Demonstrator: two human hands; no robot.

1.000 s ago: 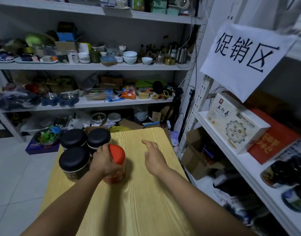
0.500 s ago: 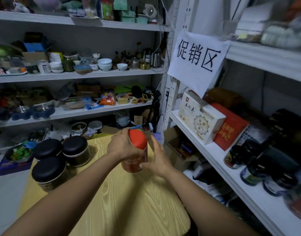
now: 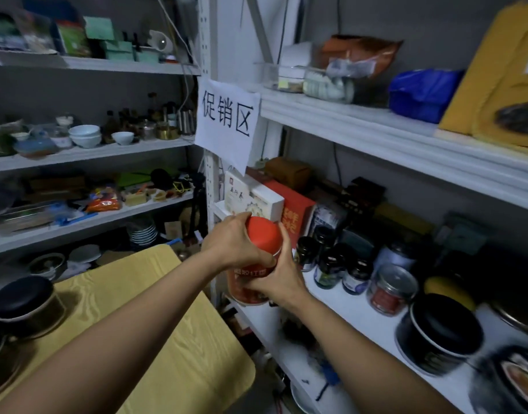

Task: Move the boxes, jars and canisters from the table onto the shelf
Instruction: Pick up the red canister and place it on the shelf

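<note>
Red canister upright, cap up, both hands gripping.

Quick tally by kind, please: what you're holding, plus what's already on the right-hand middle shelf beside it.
Red canister, held in both hands: 1
Boxes: 2, white box and red box
Small dark-lidded jars: 4 clearly seen
Clear jar with silver lid: 1
Large black-lidded canister: 1
Total: 9. Things further right are too blurred to count.

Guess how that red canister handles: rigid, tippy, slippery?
Probably rigid: the red canister keeps its round shape under the left hand and right hand. Tall and narrow, so likelier to tip. Its domed lid looks smooth, maybe slippery.
</note>
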